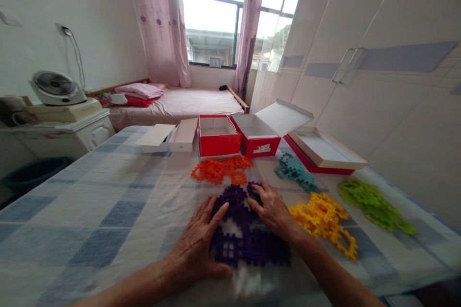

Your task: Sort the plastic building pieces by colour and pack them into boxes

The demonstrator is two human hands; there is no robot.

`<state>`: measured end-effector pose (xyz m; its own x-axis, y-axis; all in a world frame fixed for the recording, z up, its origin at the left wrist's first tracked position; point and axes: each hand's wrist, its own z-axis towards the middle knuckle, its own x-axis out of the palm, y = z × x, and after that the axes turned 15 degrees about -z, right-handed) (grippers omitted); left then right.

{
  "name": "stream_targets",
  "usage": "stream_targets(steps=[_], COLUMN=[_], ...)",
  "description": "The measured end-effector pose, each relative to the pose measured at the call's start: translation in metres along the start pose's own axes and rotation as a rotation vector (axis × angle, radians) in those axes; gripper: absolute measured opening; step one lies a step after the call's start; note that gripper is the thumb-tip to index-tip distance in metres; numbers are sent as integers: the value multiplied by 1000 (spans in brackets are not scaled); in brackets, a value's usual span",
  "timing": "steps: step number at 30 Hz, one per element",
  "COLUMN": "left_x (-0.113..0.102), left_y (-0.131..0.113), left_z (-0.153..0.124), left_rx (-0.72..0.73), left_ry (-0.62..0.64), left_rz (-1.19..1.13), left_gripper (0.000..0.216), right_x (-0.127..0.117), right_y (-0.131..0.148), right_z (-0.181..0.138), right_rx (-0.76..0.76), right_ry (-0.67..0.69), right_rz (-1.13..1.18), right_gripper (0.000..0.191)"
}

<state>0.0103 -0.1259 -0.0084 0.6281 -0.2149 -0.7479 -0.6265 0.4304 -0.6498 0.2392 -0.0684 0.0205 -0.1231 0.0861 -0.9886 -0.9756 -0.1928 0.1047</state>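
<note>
A heap of purple interlocking toy pieces (248, 244) with toothed edges lies on the tablecloth right in front of me. My left hand (200, 235) rests along its left side, fingers spread and thumb apart, touching the edge of the heap. At the upper right of the heap, my right hand (272, 208) has its fingers apart over a purple piece (254, 193), touching it without visibly gripping it. Orange pieces (219, 169) lie just beyond the purple ones. Yellow pieces (322, 218) are close to my right forearm.
Teal pieces (295, 171) and lime green pieces (374, 204) lie to the right. Along the far edge stand a red open box (219, 145), a second red box with its lid up (261, 147), a shallow box (334, 151) and white cartons (182, 141). A checked cloth (90, 201) covers the table.
</note>
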Motion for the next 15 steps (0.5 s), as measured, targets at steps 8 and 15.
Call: stream_targets(steps=[8,15], left_x=[-11,-19], left_y=[-14,-4], left_z=[13,30], left_rx=[78,88], left_ry=[-46,-15], left_rz=[46,62], left_gripper=[96,83], right_x=[-27,-5], right_y=[-8,-32], right_z=[-56,-130], right_rx=[-103,-16], right_ry=[-142,-214], right_rz=[90,-61], right_gripper=[51,67])
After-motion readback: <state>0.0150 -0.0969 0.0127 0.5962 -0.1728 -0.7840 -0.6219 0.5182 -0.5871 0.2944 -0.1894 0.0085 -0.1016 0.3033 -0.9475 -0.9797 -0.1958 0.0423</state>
